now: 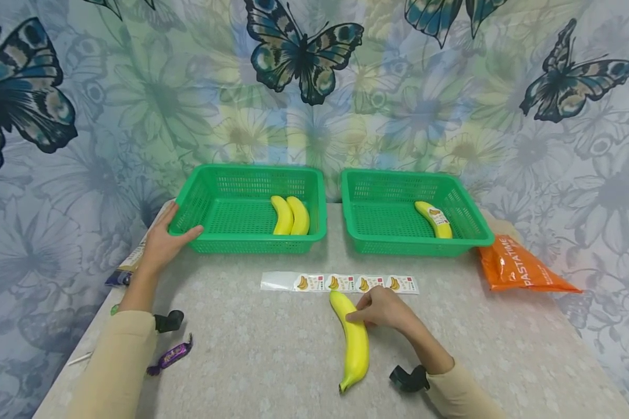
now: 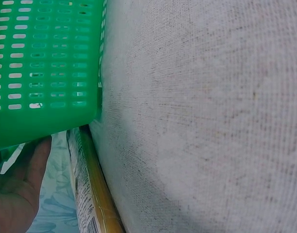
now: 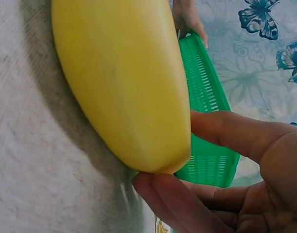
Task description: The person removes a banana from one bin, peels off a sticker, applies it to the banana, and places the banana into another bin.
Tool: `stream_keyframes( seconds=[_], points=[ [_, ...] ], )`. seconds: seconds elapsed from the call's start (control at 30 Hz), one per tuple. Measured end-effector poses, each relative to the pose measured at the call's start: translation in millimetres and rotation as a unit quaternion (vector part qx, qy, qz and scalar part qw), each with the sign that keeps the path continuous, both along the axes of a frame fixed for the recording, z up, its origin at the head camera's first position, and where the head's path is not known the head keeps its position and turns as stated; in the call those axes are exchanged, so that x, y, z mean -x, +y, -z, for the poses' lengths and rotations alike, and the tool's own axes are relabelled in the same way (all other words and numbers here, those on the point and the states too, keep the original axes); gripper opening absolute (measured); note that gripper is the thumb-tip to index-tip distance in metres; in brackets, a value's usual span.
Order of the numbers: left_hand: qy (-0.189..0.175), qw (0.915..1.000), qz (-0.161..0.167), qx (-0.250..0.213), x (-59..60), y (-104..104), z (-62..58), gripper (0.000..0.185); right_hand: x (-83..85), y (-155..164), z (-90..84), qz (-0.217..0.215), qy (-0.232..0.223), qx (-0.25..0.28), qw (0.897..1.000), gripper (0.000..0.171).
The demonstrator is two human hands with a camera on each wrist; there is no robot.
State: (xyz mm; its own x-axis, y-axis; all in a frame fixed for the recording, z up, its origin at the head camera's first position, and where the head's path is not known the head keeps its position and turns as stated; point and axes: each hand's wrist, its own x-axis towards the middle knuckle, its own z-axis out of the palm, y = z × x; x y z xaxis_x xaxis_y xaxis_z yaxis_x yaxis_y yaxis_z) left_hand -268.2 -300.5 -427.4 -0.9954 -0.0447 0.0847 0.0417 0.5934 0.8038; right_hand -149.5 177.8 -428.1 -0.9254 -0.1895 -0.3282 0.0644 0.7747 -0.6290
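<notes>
The left hand grips the near-left corner of the left basket, which holds two bananas. On the counter lies a banana, its top end pinched by the right hand, just below a sticker strip. The right basket holds one stickered banana. Only the right wrist view shows fingertips at the banana's tip

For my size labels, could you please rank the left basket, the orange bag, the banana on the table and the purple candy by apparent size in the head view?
1. Left basket
2. Orange bag and banana: alike, unsure
3. Purple candy
</notes>
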Motion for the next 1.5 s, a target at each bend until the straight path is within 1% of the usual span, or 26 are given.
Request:
stream_keyframes(
  seconds=[0.1, 0.23, 0.53, 0.6, 0.67, 0.73, 0.8, 0.87, 0.93, 1.0, 1.03, 1.07, 1.13, 1.2, 1.27, 1.37, 1.4, 1.5],
  points=[
    [-0.001, 1.0, 0.001, 0.001, 0.3, 2, -1.2, 0.097, -1.2, 1, -2.1, 0.0, -0.008, 0.001, 1.0, 0.02],
    [0.001, 1.0, -0.004, 0.003, 0.3, 4, -1.4, 0.097, -1.8, 2, -3.3, 0.001, -0.008, 0.001, 1.0, 0.02],
    [0.025, 0.9985, -0.05, -0.006, -3.6, 8, 0.8, 0.094, 0.0, 1, -2.2, 0.003, -0.011, -0.006, 1.0, 0.021],
    [0.031, 0.9972, -0.068, 0.006, -6.5, 11, 0.1, 0.094, 0.8, 1, -2.7, 0.002, -0.011, -0.006, 1.0, 0.021],
    [0.049, 0.9945, -0.091, 0.02, -10.6, 16, -0.8, 0.092, 1.0, 1, -3.3, -0.001, -0.009, -0.003, 1.0, 0.021],
    [0.081, 0.989, -0.117, 0.04, -16.3, 25, -1.6, 0.087, 1.0, 1, -3.5, -0.003, -0.008, -0.001, 1.0, 0.021],
    [0.126, 0.9807, -0.137, 0.061, -24.5, 36, -2.8, 0.08, 1.2, 1, -3.6, -0.002, -0.009, -0.001, 1.0, 0.021],
    [0.188, 0.9662, -0.153, 0.089, -35.2, 50, -2.8, 0.071, 1.0, 1, -3.6, 0.001, -0.012, -0.001, 1.0, 0.022],
    [0.242, 0.9497, -0.162, 0.115, -49.0, 67, -2.7, 0.066, -0.2, 1, -3.2, 0.002, -0.016, -0.002, 1.0, 0.022],
    [0.286, 0.9373, -0.149, 0.133, -64.9, 87, -2.3, 0.063, -2.5, 0, -2.8, 0.002, -0.02, -0.003, 1.0, 0.023],
    [0.299, 0.9347, -0.134, 0.138, -72.6, 97, -1.2, 0.063, -4.1, 0, -2.2, 0.003, -0.021, -0.003, 1.0, 0.024],
    [0.301, 0.9372, -0.113, 0.136, -80.6, 108, -0.2, 0.064, -5.6, 1, -1.8, 0.002, -0.021, -0.005, 1.0, 0.024],
    [0.297, 0.9437, -0.059, 0.133, -94.3, 127, 1.9, 0.068, -7.8, 1, -1.8, 0.003, -0.019, -0.009, 1.0, 0.024],
    [0.291, 0.9475, -0.012, 0.133, -104.4, 144, 3.8, 0.073, -8.7, 1, -2.0, 0.002, -0.016, -0.011, 1.0, 0.024],
    [0.29, 0.9466, 0.028, 0.137, -111.1, 157, 3.8, 0.08, -8.1, 1, -2.6, 0.001, -0.014, -0.01, 1.0, 0.023],
    [0.292, 0.9415, 0.069, 0.153, -116.5, 172, 2.4, 0.087, -6.0, 0, -3.1, -0.002, -0.013, -0.007, 1.0, 0.023],
    [0.287, 0.9415, 0.082, 0.155, -117.3, 177, 2.6, 0.088, -5.6, -1, -3.3, -0.002, -0.014, -0.006, 1.0, 0.023],
    [0.261, 0.9457, 0.11, 0.16, -118.6, 188, 5.8, 0.091, -4.4, -3, -4.3, 0.0, -0.014, -0.009, 1.0, 0.024]
  ],
)
